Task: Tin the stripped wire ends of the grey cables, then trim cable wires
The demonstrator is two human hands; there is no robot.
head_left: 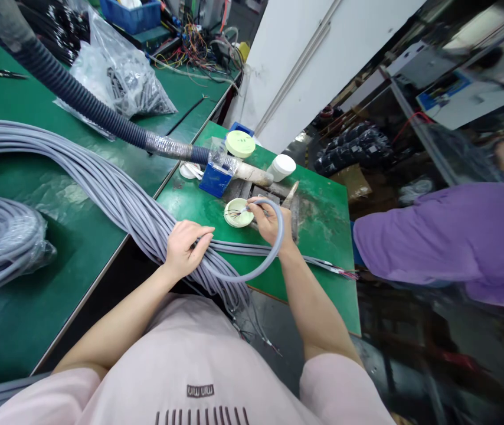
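My right hand (267,221) pinches a grey cable (278,236) close to its stripped end, and the cable loops back around the wrist. Thin bare-ended wires fan out from that end, over or inside a small pale green cup (233,221). Whether their tips touch what is in the cup I cannot tell. My left hand (186,247) is closed over a thick bundle of grey cables (134,212), its thumb and forefinger pointing right. A few cables pass below my right hand to stripped, coloured wire ends (343,272) at the right.
A ribbed hose (101,115) arches across the left table to a blue box (215,179). Behind the cup stand a round yellow-green lid (240,143) and a white jar (281,167). A coiled cable bundle (8,236) lies left. A person in purple (447,236) is at right.
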